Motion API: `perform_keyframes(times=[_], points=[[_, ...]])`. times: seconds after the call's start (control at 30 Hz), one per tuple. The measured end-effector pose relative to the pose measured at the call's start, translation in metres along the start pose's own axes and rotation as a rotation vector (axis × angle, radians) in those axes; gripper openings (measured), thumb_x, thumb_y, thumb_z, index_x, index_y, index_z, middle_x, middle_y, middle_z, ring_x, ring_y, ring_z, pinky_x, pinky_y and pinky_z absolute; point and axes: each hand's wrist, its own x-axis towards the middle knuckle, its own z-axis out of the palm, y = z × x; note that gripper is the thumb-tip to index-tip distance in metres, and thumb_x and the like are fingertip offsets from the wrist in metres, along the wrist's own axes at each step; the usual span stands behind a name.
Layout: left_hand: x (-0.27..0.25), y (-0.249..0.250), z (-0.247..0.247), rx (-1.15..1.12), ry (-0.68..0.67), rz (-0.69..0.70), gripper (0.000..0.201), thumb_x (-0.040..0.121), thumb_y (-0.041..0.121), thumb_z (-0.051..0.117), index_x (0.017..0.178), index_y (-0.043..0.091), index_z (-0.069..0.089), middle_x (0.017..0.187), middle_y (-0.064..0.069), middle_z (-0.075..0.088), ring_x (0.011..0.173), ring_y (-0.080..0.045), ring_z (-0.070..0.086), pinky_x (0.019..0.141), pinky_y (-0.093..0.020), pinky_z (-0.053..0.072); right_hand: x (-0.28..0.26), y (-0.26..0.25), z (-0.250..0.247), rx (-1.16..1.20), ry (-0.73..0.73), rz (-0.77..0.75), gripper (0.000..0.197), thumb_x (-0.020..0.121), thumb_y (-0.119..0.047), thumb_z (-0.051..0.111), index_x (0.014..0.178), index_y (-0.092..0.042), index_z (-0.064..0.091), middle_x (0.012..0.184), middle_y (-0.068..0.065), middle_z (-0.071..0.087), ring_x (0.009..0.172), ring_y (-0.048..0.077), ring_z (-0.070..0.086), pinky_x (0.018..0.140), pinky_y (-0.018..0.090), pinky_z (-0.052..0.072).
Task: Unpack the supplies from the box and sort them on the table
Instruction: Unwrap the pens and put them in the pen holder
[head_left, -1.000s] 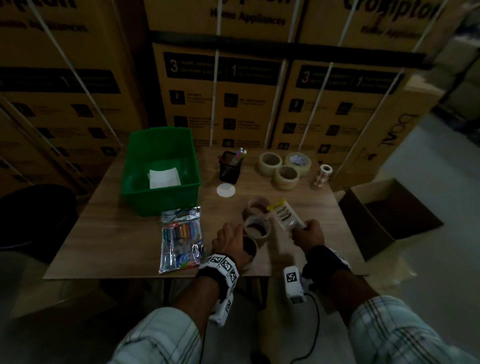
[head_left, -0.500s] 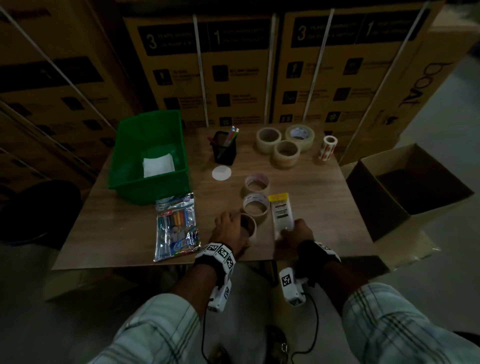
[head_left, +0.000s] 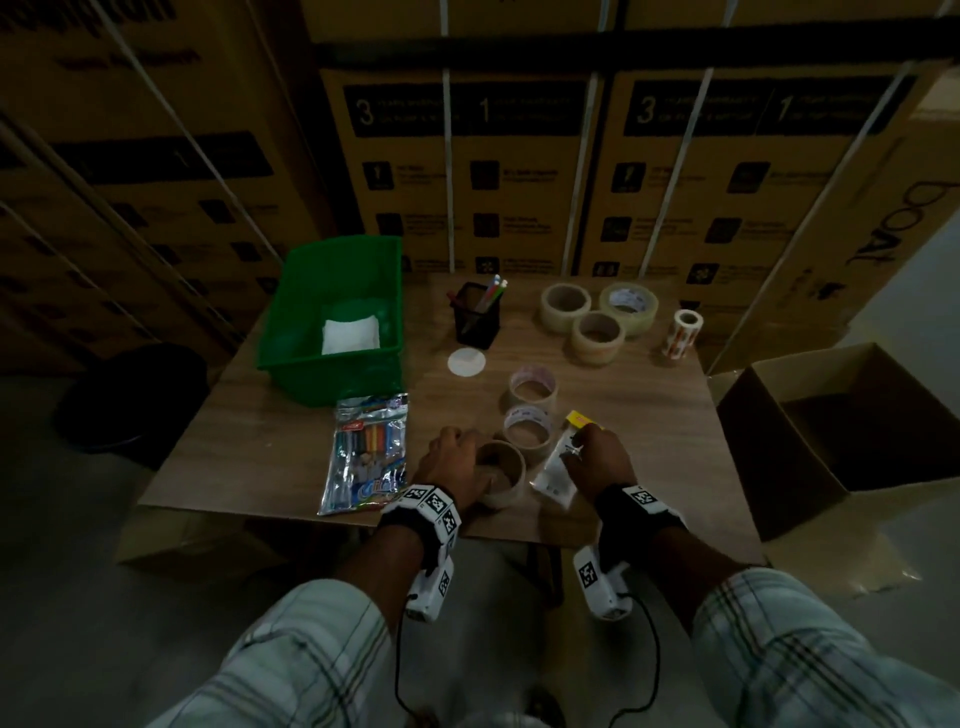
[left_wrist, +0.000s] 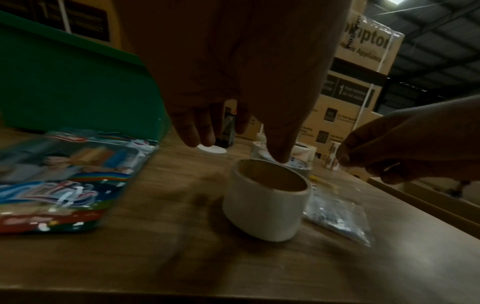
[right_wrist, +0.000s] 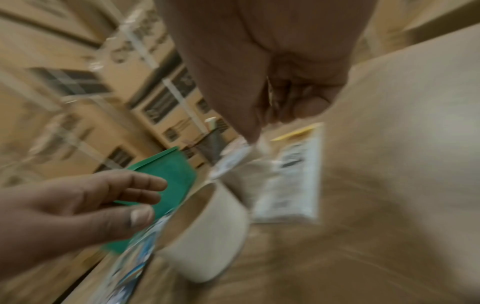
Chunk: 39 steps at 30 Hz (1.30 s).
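The head camera is looking steeply down from above at the table (head_left: 270, 447). The left wrist camera is sitting low and close, facing across the tabletop; the right wrist camera is tilting, blurred. All 3 are sharing the white tape roll (head_left: 506, 480) (left_wrist: 267, 203) (right_wrist: 207, 232).

Left hand (head_left: 453, 460) low, fingers (left_wrist: 193, 131) loosely extended downward, right hand (head_left: 597, 460) fingers curled inward, pinched together
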Motion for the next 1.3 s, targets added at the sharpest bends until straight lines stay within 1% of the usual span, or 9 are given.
perform_keyframes(times=[0.13,0.23,0.33,0.43,0.63,0.87,1.07,1.17,1.3], points=[[-0.005,-0.028,-0.01,0.031,0.045,-0.057,0.054,0.083,0.037,0.058,0.129,0.014,0.044,0.131,-0.015,0.044,0.12,-0.037,0.048,0.097,-0.045,0.045,0.004,-0.044,0.011,-0.017,0.015,-0.267,0.019,0.084,-0.018,0.055,0.086,-0.001,0.063,0.09,0.022,0.065,0.089,0.037,0.061,0.074,0.037,0.044],[-0.01,-0.057,-0.02,0.044,0.07,-0.142,0.056,0.083,0.032,0.06,0.133,0.013,0.044,0.138,-0.016,0.041,0.122,-0.037,0.049,0.1,-0.044,0.044,0.0,-0.09,0.026,-0.065,-0.15,-0.44,0.014,0.085,-0.02,0.055,0.087,-0.009,0.064,0.089,0.013,0.068,0.083,0.031,0.063,0.071,0.036,0.049],[-0.012,-0.09,-0.028,0.027,0.068,-0.157,0.067,0.086,0.032,0.058,0.145,0.013,0.031,0.15,-0.017,0.028,0.132,-0.037,0.039,0.107,-0.045,0.039,-0.002,-0.132,0.046,-0.053,-0.244,-0.54,0.011,0.085,-0.021,0.057,0.087,-0.012,0.063,0.091,0.008,0.066,0.084,0.026,0.062,0.07,0.03,0.047],[-0.012,-0.119,-0.039,0.012,0.048,-0.189,0.061,0.089,0.033,0.053,0.142,0.014,0.033,0.141,-0.016,0.041,0.122,-0.038,0.048,0.1,-0.044,0.045,-0.005,-0.162,0.072,-0.092,-0.281,-0.592,0.015,0.086,-0.021,0.056,0.087,-0.009,0.065,0.09,0.012,0.067,0.084,0.028,0.062,0.069,0.029,0.041],[-0.004,-0.182,-0.036,-0.095,-0.024,-0.3,0.047,0.091,0.035,0.056,0.129,0.011,0.043,0.13,-0.017,0.046,0.117,-0.036,0.051,0.096,-0.044,0.046,-0.001,-0.195,0.131,-0.224,-0.398,-0.443,0.018,0.087,-0.02,0.056,0.099,-0.008,0.061,0.105,0.018,0.063,0.096,0.033,0.06,0.078,0.034,0.049],[0.011,-0.218,-0.028,-0.152,-0.126,-0.258,0.041,0.096,0.029,0.049,0.131,0.008,0.043,0.133,-0.018,0.047,0.119,-0.036,0.053,0.097,-0.039,0.045,-0.004,-0.2,0.17,-0.251,-0.4,-0.14,0.055,0.088,-0.028,0.056,0.133,-0.006,0.033,0.128,0.022,0.041,0.111,0.041,0.051,0.093,0.041,0.043],[0.028,-0.225,-0.026,-0.128,-0.099,-0.18,0.046,0.094,0.027,0.055,0.133,0.007,0.042,0.134,-0.017,0.05,0.118,-0.033,0.054,0.1,-0.042,0.046,0.018,-0.207,0.172,-0.098,-0.278,-0.061,0.071,0.083,-0.024,0.065,0.141,-0.007,0.027,0.13,0.023,0.047,0.115,0.042,0.05,0.097,0.044,0.044],[0.032,-0.226,-0.021,-0.139,-0.106,-0.17,0.052,0.091,0.026,0.059,0.135,0.009,0.037,0.133,-0.016,0.047,0.115,-0.033,0.055,0.094,-0.043,0.05,0.039,-0.218,0.171,0.093,-0.249,-0.012,0.064,0.083,-0.02,0.063,0.137,-0.011,0.031,0.127,0.02,0.056,0.113,0.039,0.056,0.095,0.043,0.046],[0.035,-0.229,-0.015,-0.159,-0.103,-0.151,0.056,0.088,0.03,0.063,0.134,0.011,0.037,0.131,-0.015,0.046,0.112,-0.033,0.056,0.091,-0.043,0.051,0.065,-0.219,0.179,0.166,-0.198,0.151,0.061,0.083,-0.019,0.068,0.131,0.003,0.037,0.128,0.023,0.054,0.117,0.037,0.053,0.096,0.041,0.044]])
